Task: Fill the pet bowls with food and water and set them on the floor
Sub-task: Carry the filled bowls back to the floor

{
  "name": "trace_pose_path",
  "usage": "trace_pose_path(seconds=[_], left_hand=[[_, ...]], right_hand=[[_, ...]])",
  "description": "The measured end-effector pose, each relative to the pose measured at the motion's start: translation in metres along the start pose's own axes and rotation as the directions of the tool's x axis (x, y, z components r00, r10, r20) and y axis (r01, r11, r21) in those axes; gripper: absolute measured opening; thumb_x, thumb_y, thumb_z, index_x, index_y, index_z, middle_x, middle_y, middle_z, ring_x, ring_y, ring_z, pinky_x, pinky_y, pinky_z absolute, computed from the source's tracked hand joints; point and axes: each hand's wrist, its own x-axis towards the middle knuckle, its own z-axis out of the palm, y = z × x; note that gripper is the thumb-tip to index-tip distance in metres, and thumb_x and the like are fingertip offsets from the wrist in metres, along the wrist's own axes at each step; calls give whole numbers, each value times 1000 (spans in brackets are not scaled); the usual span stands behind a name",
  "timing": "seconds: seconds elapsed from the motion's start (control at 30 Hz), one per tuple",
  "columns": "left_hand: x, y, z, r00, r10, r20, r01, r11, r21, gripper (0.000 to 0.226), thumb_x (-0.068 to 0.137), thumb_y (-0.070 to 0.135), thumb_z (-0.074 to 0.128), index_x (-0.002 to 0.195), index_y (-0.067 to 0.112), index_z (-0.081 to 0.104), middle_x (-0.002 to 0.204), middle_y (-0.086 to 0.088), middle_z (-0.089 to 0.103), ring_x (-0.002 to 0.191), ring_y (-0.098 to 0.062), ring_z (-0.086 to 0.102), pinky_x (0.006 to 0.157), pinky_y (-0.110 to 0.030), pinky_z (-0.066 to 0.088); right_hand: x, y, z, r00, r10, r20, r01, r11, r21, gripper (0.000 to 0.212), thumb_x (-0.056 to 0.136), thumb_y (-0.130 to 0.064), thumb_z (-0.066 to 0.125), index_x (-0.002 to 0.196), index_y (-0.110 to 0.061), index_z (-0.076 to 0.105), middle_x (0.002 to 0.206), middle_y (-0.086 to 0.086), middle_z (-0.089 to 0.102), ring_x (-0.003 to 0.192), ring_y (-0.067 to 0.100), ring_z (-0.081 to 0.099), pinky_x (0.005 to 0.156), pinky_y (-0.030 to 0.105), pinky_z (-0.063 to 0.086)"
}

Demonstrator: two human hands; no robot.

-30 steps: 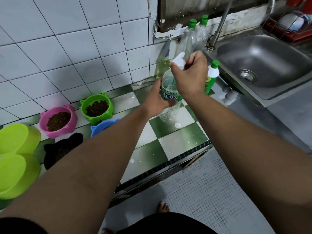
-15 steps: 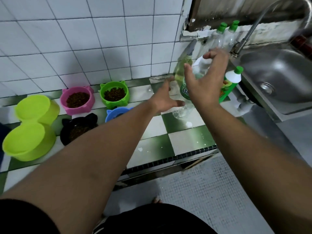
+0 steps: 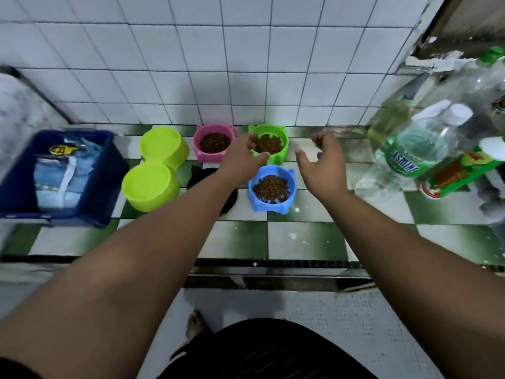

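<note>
While every bowl sits on the tiled bench (image 3: 300,239) and none on the floor (image 3: 341,337), a person reaches both bare hands toward the cluster. At far left is a blue crate (image 3: 16,170) of packets. Next come two lime-green bowls (image 3: 149,184), touching, their contents not discernible. Beyond them are a pink bowl (image 3: 214,143) of kibble and a black bowl (image 3: 196,176) mostly hidden beneath the left forearm. The left hand (image 3: 243,160) hovers at the near rim of the green bowl (image 3: 273,144), also filled with kibble, its grip wide and empty; contact cannot be told. Just nearer stands a blue bowl (image 3: 272,187) of kibble. The right hand (image 3: 322,165) hangs just right of the green bowl, grip likewise wide, holding nothing. Farther right stands a clear water bottle (image 3: 404,157), partly full. The food appears served; the watering is uncertain, and moving the bowls to the floor remains.
</note>
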Motion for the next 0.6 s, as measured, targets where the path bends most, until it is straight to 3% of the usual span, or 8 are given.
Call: trace_pose_path(seconds=[0.1, 0.27, 0.37, 0.47, 0.6], left_hand=[[-12, -33, -28, 993, -63, -99, 68, 997, 48, 54, 88, 29, 74, 138, 17, 57, 121, -5, 66, 104, -18, 61, 86, -24, 43], [-34, -89, -54, 977, -166, -135, 190, 962, 194, 52, 93, 26, 67, 141, 12, 54, 137, -15, 58, 126, -31, 54, 107, -38, 44], [-44, -113, -57, 954, -276, -115, 298, 913, 279, 69, 97, 31, 62, 156, 9, 34, 153, -22, 41, 142, -38, 39, 118, -45, 33], [-46, -125, -54, 927, -368, -72, 371, 875, 311, 81, 100, 34, 59, 161, 5, 14, 160, -24, 30, 147, -41, 31, 120, -46, 28], [-40, -135, -48, 907, -417, -63, 419, 874, 246, 81, 100, 31, 60, 160, 0, 15, 161, -23, 33, 148, -39, 33, 119, -43, 29]], right_hand=[[-4, 8, 27, 987, 112, 113, -114, 993, 10, 36, 89, -23, 69, 120, -8, 60, 119, 6, 65, 107, 23, 64, 95, 42, 52], [-13, 36, 58, 914, 348, 207, -331, 937, -113, 50, 87, -28, 73, 130, -7, 59, 125, 13, 65, 111, 31, 63, 93, 31, 46], [-20, 55, 69, 843, 485, 232, -454, 874, -175, 59, 86, -28, 74, 134, 1, 56, 127, 20, 63, 116, 37, 62, 92, 32, 46], [-27, 69, 77, 797, 545, 261, -503, 837, -214, 45, 83, -26, 75, 119, -2, 65, 114, 19, 69, 107, 37, 66, 85, 34, 49], [-29, 74, 84, 772, 597, 217, -559, 801, -215, 50, 77, -25, 79, 117, -2, 61, 111, 17, 67, 97, 33, 67, 76, 32, 51]])
